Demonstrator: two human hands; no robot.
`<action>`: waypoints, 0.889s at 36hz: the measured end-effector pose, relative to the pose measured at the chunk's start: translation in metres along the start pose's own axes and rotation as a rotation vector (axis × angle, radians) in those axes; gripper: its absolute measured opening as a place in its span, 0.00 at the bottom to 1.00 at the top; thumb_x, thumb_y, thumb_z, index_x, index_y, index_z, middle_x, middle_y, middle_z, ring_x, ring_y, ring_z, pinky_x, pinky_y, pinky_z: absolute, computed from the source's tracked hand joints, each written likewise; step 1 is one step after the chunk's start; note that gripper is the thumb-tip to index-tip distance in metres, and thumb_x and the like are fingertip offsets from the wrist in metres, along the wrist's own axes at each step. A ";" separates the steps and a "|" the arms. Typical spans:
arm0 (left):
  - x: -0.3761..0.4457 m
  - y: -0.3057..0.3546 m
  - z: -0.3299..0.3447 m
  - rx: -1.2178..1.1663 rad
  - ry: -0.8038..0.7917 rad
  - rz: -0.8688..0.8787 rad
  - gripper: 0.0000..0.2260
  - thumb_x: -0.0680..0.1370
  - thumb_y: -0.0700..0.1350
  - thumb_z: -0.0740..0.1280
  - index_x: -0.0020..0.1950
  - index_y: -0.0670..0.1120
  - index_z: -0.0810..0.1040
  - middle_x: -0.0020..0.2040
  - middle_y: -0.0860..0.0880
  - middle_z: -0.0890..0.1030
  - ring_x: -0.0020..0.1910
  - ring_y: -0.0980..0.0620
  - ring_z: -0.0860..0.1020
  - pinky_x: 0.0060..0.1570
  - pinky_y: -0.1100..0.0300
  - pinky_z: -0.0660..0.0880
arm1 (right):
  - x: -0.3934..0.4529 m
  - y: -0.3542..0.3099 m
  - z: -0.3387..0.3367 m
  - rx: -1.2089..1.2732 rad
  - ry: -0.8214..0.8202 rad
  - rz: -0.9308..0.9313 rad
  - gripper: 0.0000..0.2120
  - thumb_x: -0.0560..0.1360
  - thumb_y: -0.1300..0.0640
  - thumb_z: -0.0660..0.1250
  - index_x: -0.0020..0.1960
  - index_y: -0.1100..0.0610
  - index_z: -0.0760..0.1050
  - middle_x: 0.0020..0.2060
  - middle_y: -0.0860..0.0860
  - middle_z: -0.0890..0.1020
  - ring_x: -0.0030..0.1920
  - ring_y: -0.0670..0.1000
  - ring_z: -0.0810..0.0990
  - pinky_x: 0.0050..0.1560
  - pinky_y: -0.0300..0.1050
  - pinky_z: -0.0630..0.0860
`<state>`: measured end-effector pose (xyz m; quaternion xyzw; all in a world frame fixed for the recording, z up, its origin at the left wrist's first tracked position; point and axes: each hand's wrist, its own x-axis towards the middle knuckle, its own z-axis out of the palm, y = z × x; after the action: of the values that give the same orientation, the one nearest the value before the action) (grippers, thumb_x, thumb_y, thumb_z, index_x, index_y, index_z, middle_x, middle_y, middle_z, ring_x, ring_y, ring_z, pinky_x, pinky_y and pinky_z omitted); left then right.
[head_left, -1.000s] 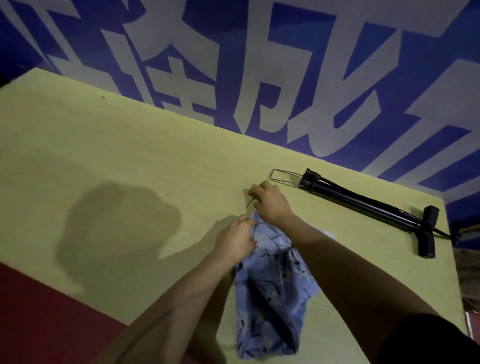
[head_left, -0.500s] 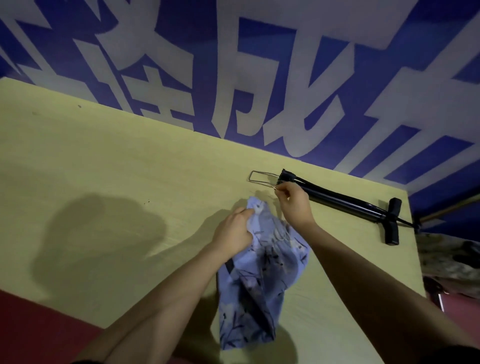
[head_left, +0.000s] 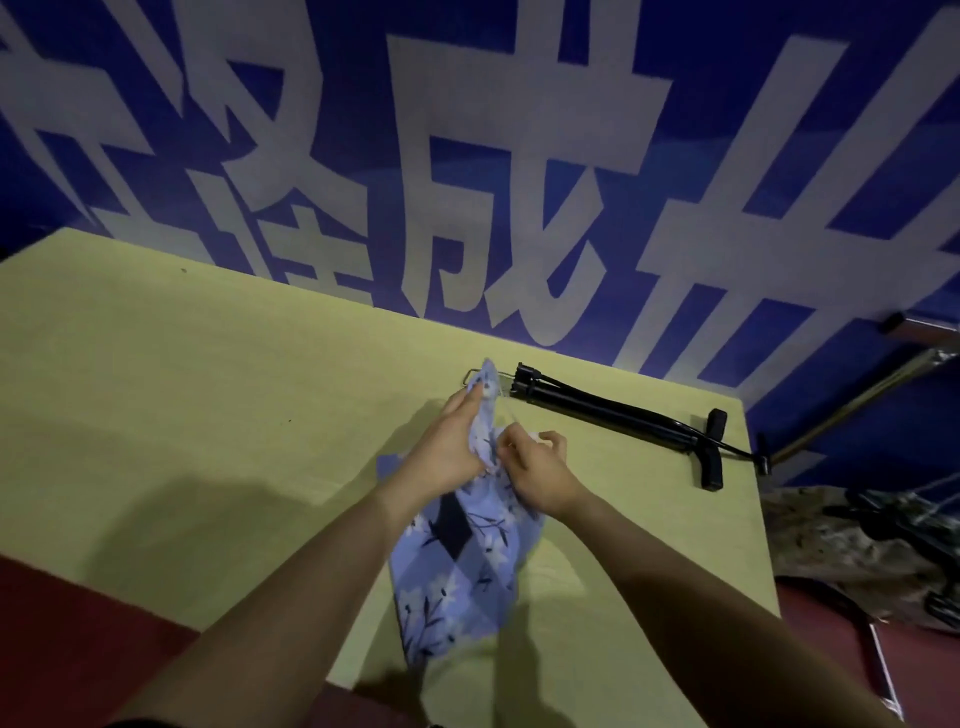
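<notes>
Grip: both hands pinch the blue floral cloth (head_left: 467, 566); left hand (head_left: 449, 452) holds its far tip up, right hand (head_left: 540, 475) curls on the edge just beside.
Axis: I see it running from that tip back toward me, its lower end on the yellow table (head_left: 208, 389).
Beyond: black hand pump (head_left: 613, 415), just past the tip.
Writing: blue banner (head_left: 519, 156), white characters, "成" legible.

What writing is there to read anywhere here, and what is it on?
"成": huge white character on the blue banner behind the table.
Characters on either side of it: cut off by the frame and the table edge, not surely readable.
Floral cloth and black pump: no writing visible.
</notes>
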<state>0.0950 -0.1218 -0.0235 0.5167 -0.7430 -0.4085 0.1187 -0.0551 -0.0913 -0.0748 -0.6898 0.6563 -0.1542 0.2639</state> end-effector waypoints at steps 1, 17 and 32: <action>-0.003 0.003 -0.001 0.015 0.027 -0.014 0.41 0.74 0.33 0.67 0.78 0.49 0.45 0.79 0.52 0.46 0.76 0.50 0.56 0.43 0.74 0.63 | -0.004 -0.001 -0.004 -0.020 0.013 -0.015 0.05 0.82 0.59 0.51 0.48 0.55 0.63 0.30 0.49 0.72 0.44 0.57 0.77 0.61 0.46 0.52; -0.004 0.039 0.016 0.280 0.205 -0.098 0.42 0.74 0.35 0.68 0.78 0.47 0.43 0.78 0.50 0.41 0.64 0.38 0.69 0.54 0.49 0.75 | -0.029 0.005 -0.054 -0.320 0.050 -0.122 0.13 0.79 0.48 0.57 0.52 0.48 0.80 0.36 0.49 0.79 0.45 0.50 0.73 0.48 0.48 0.51; 0.053 0.047 0.014 0.345 0.220 -0.075 0.41 0.74 0.37 0.68 0.78 0.45 0.45 0.78 0.50 0.46 0.64 0.39 0.69 0.53 0.51 0.74 | 0.018 0.048 -0.092 -0.004 0.347 0.144 0.15 0.78 0.64 0.58 0.63 0.59 0.74 0.59 0.55 0.79 0.57 0.58 0.77 0.55 0.49 0.74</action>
<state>0.0319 -0.1549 -0.0110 0.5981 -0.7648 -0.2203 0.0936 -0.1443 -0.1244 -0.0296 -0.6047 0.7400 -0.2502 0.1556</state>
